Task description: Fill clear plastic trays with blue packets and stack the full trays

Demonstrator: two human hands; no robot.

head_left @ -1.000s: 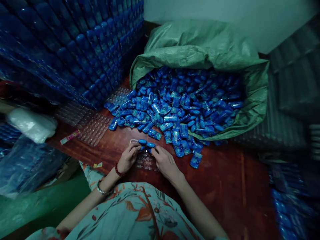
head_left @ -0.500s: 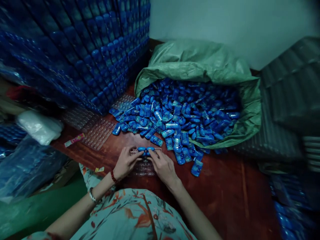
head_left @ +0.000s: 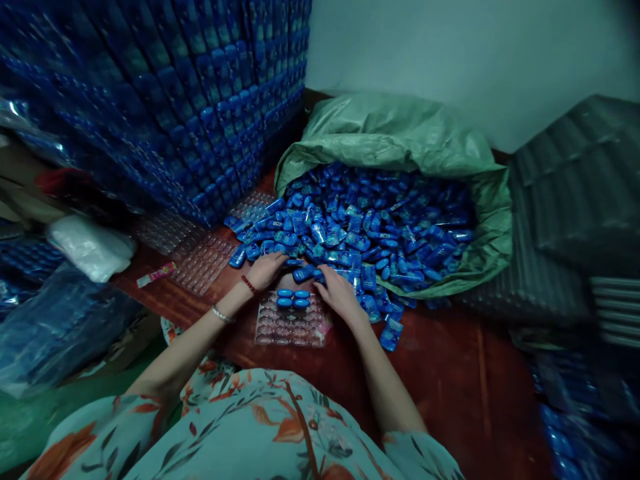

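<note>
A clear plastic blister tray [head_left: 290, 328] lies on the red-brown table in front of me. Several small blue containers [head_left: 293, 298] stand in its far rows, while its nearer cups hold nothing. Beyond it, my left hand [head_left: 267, 271] reaches to the near edge of the heap, its fingertips closed on a small blue container [head_left: 295, 263]. My right hand [head_left: 340, 293] is at the same edge, thumb and fingers around another blue container [head_left: 318, 275]. The heap of labelled blue containers [head_left: 345, 227] spills from a green woven sack [head_left: 400, 143].
More clear trays [head_left: 203, 263] lie to the left, by a pink packet [head_left: 157, 274] and a white plastic bag [head_left: 91, 248]. A tall wall of packed blue containers [head_left: 200, 113] rises behind them. Grey stacked trays [head_left: 585, 180] stand at the right.
Both hands have left the blue containers set in the tray and moved forward to the heap. The tray, partly covered before, now shows plainly.
</note>
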